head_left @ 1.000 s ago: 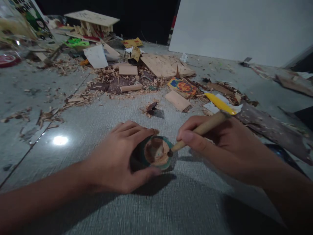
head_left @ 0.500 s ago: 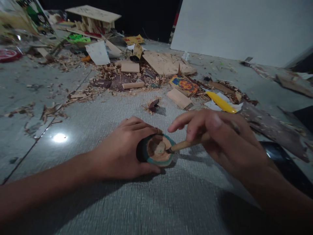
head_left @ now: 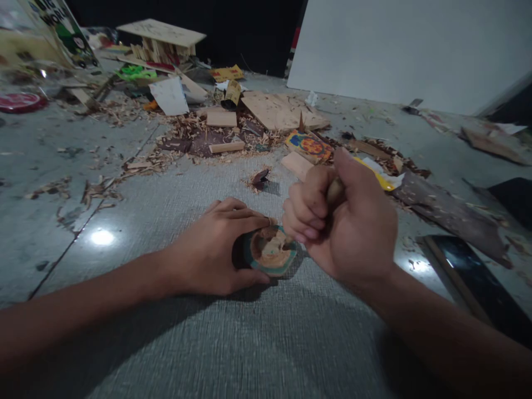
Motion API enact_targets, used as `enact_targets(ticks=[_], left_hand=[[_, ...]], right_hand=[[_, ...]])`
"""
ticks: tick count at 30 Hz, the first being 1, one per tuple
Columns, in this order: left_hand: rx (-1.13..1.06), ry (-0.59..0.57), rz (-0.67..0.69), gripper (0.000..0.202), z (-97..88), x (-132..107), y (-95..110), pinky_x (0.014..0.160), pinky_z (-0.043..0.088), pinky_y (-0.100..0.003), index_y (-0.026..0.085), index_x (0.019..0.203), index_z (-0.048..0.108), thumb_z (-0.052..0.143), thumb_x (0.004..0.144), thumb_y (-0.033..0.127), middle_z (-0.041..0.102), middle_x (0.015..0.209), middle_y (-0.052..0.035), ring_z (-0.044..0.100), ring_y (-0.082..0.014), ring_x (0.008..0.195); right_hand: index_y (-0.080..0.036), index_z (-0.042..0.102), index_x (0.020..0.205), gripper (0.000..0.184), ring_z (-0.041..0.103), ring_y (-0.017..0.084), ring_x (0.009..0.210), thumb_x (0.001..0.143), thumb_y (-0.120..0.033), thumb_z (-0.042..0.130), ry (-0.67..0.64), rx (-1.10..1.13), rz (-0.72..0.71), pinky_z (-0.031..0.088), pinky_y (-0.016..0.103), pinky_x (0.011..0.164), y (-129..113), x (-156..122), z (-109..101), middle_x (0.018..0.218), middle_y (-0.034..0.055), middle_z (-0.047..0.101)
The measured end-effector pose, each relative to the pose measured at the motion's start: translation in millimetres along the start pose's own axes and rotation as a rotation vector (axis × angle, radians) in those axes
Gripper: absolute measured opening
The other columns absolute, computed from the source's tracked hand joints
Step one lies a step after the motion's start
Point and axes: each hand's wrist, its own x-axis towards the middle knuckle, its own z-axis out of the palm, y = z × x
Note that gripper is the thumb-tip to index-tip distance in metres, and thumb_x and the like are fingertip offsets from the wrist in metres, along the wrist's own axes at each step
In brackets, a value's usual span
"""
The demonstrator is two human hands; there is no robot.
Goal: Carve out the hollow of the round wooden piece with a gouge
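On the grey textured surface, my left hand (head_left: 211, 246) is closed around the left side of a small rounded wooden piece with a teal rim (head_left: 274, 270). Its top has a rough, hollowed middle of bare pale wood with loose bits in it. My right hand (head_left: 349, 227) makes a fist around a wooden-handled carving tool (head_left: 334, 193), thumb up along the handle's end. The fist sits at the right edge of the piece. The tool's lower end is mostly hidden by the fingers and seems to reach the hollow.
A dark curled scrap (head_left: 260, 178) lies just beyond the piece. Farther back are wood shavings, small wood blocks (head_left: 222, 118), a flat wooden board (head_left: 282, 108) and a yellow serrated tool (head_left: 388, 182). A black shiny phone-like object (head_left: 469, 271) lies at right.
My right hand has turned from a loose, slanting finger hold on the tool to an upright fist around its handle. My left hand keeps its hold on the wooden piece.
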Motion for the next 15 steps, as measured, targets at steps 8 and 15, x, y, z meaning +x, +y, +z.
enact_targets(ticks=[8,15], left_hand=[[-0.034,-0.007,-0.020,0.058,0.2,0,1,0.099,0.041,-0.043,0.022,0.120,0.064,0.077,0.074,0.055,0.071,0.117,-0.0036,0.061,-0.0269,0.108],[-0.035,0.000,-0.012,0.054,0.3,0,0,0.096,0.043,-0.043,0.023,0.116,0.065,0.078,0.073,0.052,0.072,0.110,-0.0031,0.061,-0.0267,0.103]], right_hand=[[-0.019,0.033,0.046,0.060,0.023,0.007,0.037,0.092,-0.047,0.061,-0.019,-0.039,-0.109,0.021,0.025,0.038,5,-10,6,0.042,-0.0055,0.025],[-0.021,0.030,0.048,0.062,0.022,0.009,0.038,0.100,-0.051,0.045,-0.044,-0.278,-0.163,0.025,0.028,0.040,8,-21,6,0.043,-0.0053,0.023]])
